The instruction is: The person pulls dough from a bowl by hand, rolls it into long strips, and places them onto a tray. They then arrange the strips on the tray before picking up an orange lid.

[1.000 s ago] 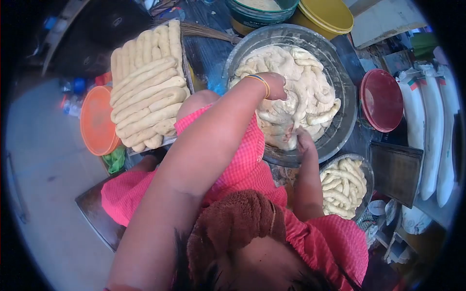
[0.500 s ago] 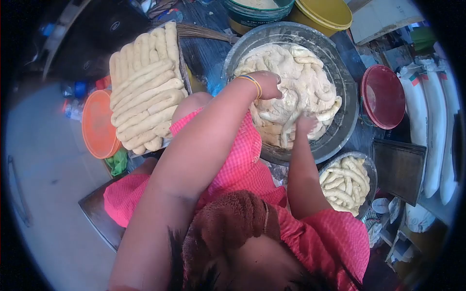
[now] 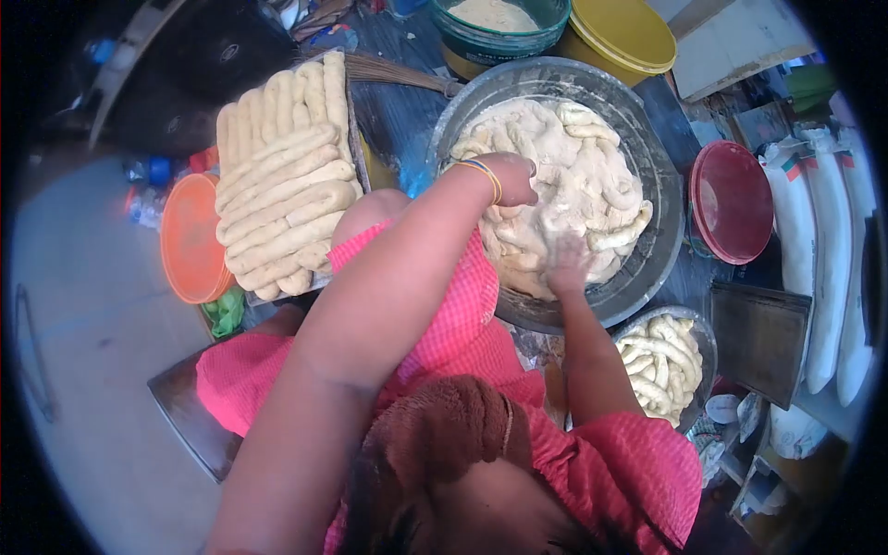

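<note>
A wide dark basin [image 3: 666,222] holds a floury heap of thick dough strands [image 3: 527,129]. My left hand [image 3: 509,179], with bands round the wrist, rests on the heap's left side; its fingers are curled, and whatever they hold is hidden. Lower down, my right hand [image 3: 566,263] lies on the floury dough with fingers spread, holding nothing. To the left, rows of dough strips [image 3: 287,185] cover a tray. A smaller bowl of dough strands [image 3: 661,365] sits below the basin, to the right.
Behind the basin are a green tub of flour [image 3: 495,14] and a yellow bucket [image 3: 624,37]. A red bucket [image 3: 733,202] stands at the right, near a dark tray [image 3: 760,342] and long white packs [image 3: 828,259]. An orange lid [image 3: 192,239] and a broom [image 3: 398,72] lie left.
My right hand was dug in beside a dough strand; now it lies flatter and slightly lower, fingers spread. That strand is now less distinct under flour. My left hand has barely moved.
</note>
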### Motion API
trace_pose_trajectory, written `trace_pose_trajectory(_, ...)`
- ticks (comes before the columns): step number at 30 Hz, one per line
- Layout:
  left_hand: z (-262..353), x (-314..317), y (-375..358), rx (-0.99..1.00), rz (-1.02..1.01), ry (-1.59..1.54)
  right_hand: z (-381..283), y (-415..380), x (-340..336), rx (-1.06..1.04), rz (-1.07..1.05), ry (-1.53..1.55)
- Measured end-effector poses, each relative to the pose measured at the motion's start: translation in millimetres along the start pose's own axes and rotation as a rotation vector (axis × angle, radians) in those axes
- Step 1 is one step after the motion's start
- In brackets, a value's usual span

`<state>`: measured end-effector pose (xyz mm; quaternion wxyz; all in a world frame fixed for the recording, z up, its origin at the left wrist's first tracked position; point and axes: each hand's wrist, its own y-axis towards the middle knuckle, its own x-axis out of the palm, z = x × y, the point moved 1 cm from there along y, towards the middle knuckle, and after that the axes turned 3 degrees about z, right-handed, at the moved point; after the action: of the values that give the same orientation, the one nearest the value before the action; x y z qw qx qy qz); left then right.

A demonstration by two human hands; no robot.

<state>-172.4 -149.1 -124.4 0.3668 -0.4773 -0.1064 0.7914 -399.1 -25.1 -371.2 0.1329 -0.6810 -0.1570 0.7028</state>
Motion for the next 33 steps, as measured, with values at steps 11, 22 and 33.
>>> trace_pose_trajectory(11,11.5,2.2,4.2,-0.012,0.007,-0.014,-53.2,0.6,53.7,0.055,-0.245,0.194)
trace_pose_trajectory(22,8.2,8.9,7.7,0.026,0.011,-0.013,-30.7,29.8,-8.8,0.27,0.446,0.979)
trace_pose_trajectory(33,6.8,9.1,13.2,-0.002,0.012,0.005,-96.8,68.2,8.5,-0.286,0.393,0.11)
